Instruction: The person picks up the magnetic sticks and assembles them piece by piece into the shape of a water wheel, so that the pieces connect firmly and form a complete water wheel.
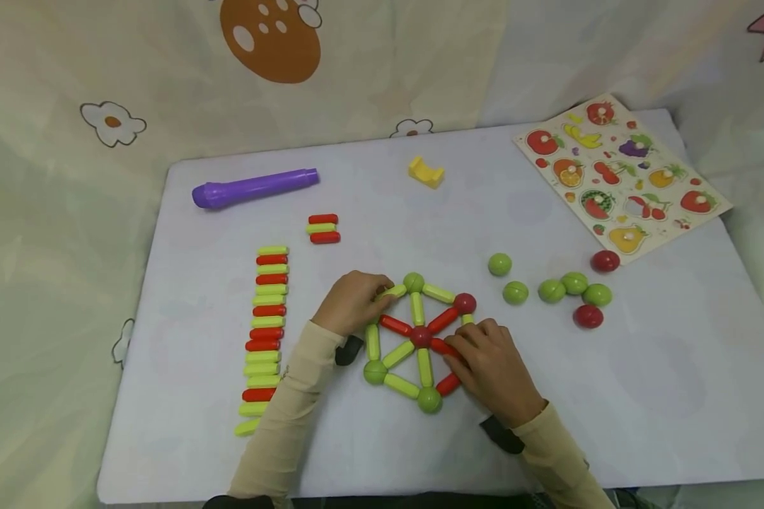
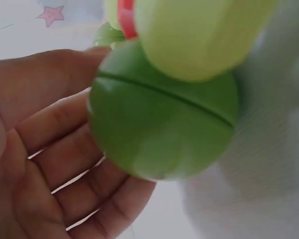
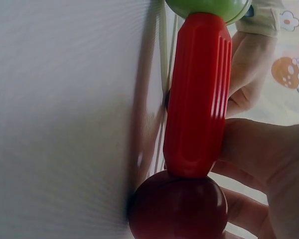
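Note:
A six-sided frame of building sticks and balls (image 1: 421, 337), spoked like a wheel, lies on the table between the hands. The left hand (image 1: 354, 302) grips its upper left corner, with thumb and fingers about a green ball (image 2: 162, 119). A yellow-green stick (image 2: 199, 35) joins that ball in the left wrist view. At the opposite corner, the right hand (image 1: 493, 364) holds the frame, its fingers reaching behind a dark red ball (image 3: 179, 206) and its thumb by a red stick (image 3: 198, 94). The head view hides this corner ball under the right hand.
A column of red and yellow-green sticks (image 1: 267, 322) lies left, with three sticks (image 1: 323, 228) behind it. Loose green balls (image 1: 552, 290) and red balls (image 1: 588, 316) are at the right. Farther back are a purple tube (image 1: 257, 188), a yellow piece (image 1: 426, 172) and a fruit board (image 1: 658, 205).

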The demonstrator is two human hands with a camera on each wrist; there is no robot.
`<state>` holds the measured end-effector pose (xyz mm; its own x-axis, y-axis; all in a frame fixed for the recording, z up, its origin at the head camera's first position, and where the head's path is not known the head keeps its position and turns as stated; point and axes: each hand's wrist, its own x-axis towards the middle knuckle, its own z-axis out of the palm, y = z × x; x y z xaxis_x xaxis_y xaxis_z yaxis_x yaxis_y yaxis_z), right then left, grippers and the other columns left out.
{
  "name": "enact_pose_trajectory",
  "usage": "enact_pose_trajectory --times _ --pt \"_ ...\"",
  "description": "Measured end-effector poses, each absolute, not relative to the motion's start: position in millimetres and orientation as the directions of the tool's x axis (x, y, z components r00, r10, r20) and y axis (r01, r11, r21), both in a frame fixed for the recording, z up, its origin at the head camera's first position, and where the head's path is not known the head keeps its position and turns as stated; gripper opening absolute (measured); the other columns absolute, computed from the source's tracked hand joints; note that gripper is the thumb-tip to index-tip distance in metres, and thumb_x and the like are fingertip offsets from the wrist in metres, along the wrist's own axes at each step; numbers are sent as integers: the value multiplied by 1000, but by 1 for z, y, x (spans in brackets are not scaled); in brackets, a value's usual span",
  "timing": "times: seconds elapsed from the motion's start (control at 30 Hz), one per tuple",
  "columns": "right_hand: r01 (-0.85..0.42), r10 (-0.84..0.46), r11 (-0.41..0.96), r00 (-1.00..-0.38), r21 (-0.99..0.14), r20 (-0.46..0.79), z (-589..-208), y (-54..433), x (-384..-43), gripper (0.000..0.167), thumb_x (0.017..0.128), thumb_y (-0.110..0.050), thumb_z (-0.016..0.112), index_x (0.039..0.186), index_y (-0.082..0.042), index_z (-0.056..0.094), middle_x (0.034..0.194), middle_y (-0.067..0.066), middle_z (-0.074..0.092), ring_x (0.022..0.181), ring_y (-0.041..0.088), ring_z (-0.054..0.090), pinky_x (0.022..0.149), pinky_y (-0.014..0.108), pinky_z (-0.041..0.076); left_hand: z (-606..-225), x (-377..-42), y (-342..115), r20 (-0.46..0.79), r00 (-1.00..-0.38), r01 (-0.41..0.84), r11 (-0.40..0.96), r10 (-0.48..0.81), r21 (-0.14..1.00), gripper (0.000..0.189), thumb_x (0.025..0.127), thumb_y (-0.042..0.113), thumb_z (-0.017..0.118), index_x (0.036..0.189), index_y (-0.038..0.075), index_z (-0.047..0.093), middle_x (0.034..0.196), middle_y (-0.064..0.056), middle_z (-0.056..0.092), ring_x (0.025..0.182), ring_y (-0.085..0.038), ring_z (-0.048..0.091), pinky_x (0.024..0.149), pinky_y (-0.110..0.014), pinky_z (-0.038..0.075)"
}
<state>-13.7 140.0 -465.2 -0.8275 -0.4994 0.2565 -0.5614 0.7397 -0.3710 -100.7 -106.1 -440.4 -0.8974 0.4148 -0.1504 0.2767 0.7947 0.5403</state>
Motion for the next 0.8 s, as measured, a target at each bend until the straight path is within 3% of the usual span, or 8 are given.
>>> enact_pose_trajectory --times 0.23,0.4,0.8 --pt "-561 -499 740 -828 -371 256 -465 141 -15 27 72 -19 84 95 -11 72 89 3 63 81 21 47 68 34 38 -443 -103 -105 -104 -910 296 803 402 518 22 85 24 73 99 7 75 89 -3 71 79 -16 58 73 -30 48" --pt "-554 -495 742 -833 -379 248 -466 142 -15 26 73 -19 83 96 -11 71 91 3 64 82 21 48 69 35 39 -445 -103 -104 -85 -917 297 810 390 505 21 85 25 74 98 8 75 80 -1 67 74 -14 56 69 -29 47" --pt "-570 -496 727 -821 -383 282 -468 139 -16 28 71 -17 84 94 -8 72 88 5 64 81 22 49 68 35 40 -451 -105 -108 -173 -914 170 735 367 657 19 86 24 73 96 8 75 76 3 68 69 -9 58 67 -25 48"
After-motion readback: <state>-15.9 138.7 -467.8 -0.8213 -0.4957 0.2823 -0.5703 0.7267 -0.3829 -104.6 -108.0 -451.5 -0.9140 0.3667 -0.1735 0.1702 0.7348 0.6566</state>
